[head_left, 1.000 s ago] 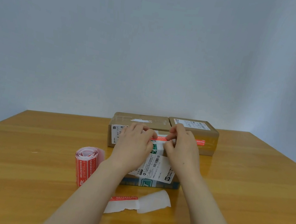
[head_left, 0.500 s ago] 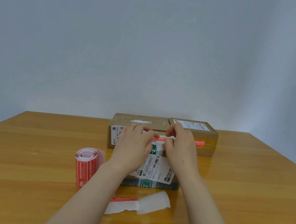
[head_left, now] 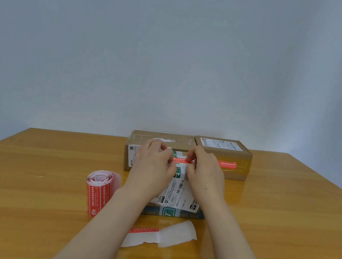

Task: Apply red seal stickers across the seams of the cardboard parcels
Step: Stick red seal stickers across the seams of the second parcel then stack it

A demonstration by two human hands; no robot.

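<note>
Cardboard parcels, three: white-labelled box (head_left: 177, 195), left brown box (head_left: 164, 137), right brown box (head_left: 243, 163).
Fingers: left hand (head_left: 153, 166), right hand (head_left: 205, 175) pinch one red seal sticker (head_left: 182, 160).

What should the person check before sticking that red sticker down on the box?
1. Both ends held: the left hand and the right hand each pinch an end of the red sticker: ok.
2. Sticker straight: it runs level between the hands: ok.
3. Sticker above the near parcel: ok.
4. Sticker crossing the seam: the hands hide the seam: cannot tell.
5. Near parcel lying flat on the table: ok.
6. Spare stickers close by: the sticker roll stands left of the near parcel: ok.
</note>
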